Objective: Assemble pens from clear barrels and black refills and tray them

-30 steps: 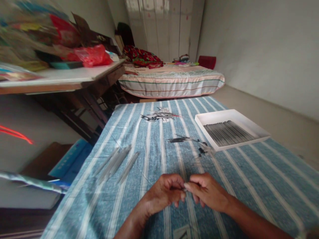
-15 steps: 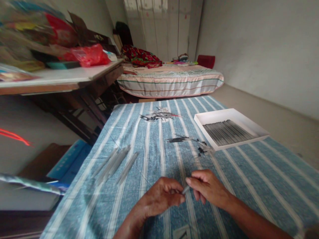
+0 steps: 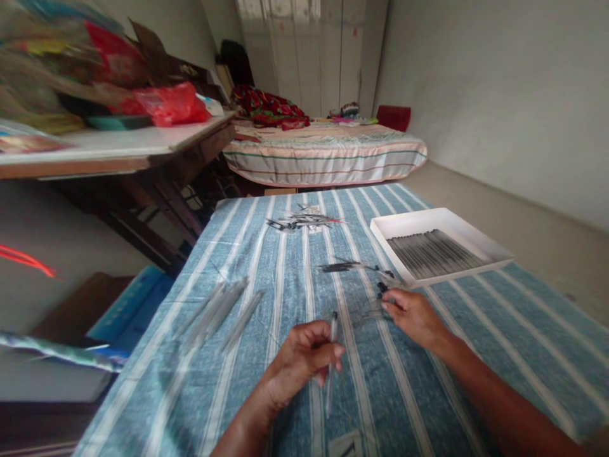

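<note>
My left hand [image 3: 311, 352] is closed around a pen [image 3: 332, 362] with a clear barrel and a dark upper end, held nearly upright over the cloth. To its right, my right hand [image 3: 416, 317] reaches in among small black pen caps [image 3: 382, 287], its thumb and fingers pinched together at them; whatever lies between the fingertips is hidden. Left of my hands lie several clear pen barrels [image 3: 223, 308] in a loose row. Dark thin refills [image 3: 339, 267] rest just beyond the hands.
A white box [image 3: 476, 270] at the right holds a row of dark pens [image 3: 435, 252]. Farther back is a pile of thin black pieces [image 3: 304, 221]. A striped blue cloth [image 3: 181, 393] covers the table. A cluttered side table [image 3: 157, 149] stands left, a bed [image 3: 328, 158] behind.
My hands have come apart. The left has tipped the pen upright, its dark end now showing on top. My right hand has moved forward and right to the black caps.
</note>
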A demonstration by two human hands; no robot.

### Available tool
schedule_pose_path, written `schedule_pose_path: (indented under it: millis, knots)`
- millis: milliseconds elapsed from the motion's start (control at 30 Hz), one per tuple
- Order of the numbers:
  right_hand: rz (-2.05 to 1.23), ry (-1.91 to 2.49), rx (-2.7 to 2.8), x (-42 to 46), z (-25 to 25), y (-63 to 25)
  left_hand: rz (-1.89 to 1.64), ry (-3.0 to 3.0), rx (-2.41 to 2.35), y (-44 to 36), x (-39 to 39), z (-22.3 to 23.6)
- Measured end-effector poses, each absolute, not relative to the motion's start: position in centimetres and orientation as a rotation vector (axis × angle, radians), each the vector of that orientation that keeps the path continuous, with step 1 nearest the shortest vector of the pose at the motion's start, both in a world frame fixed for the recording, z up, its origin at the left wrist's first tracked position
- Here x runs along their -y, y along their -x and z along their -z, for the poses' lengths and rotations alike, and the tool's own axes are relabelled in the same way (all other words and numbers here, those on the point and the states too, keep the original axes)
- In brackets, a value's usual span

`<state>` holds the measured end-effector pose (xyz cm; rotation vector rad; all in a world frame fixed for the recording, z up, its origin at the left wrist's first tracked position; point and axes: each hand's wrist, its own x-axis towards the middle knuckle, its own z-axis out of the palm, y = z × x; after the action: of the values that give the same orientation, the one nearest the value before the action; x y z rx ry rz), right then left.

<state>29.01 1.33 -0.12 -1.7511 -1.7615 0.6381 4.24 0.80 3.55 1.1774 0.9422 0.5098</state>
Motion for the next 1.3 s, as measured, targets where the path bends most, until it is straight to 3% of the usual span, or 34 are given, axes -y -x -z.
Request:
schedule_pose_path:
  millis: [467, 833, 900, 1133, 1300]
  knots:
    - [-0.283, 1.978, 2.387, -2.8, -0.5, -28.5, -0.830, -0.884, -0.978, -3.9, -1.7, -2.6]
    - [-0.167, 1.823, 2.549, -3.8, -1.2, -27.7, -0.882, -0.807, -0.977, -3.9, -1.7, -2.7]
    - [-0.297, 1.796, 2.382, -3.3, -1.7, -27.8, -0.923, -0.770, -0.968, -3.9, -1.8, -2.6]
    - [-1.239, 1.233, 1.592, 2.0, -2.2, -26.1, -1.034, -0.661, -0.921, -4.0, -1.9, -2.4]
    - [-1.490, 1.006, 1.172, 3.6, -1.3, -24.5, -1.064, -0.625, -0.891, -4.1, -1.8, -2.4]
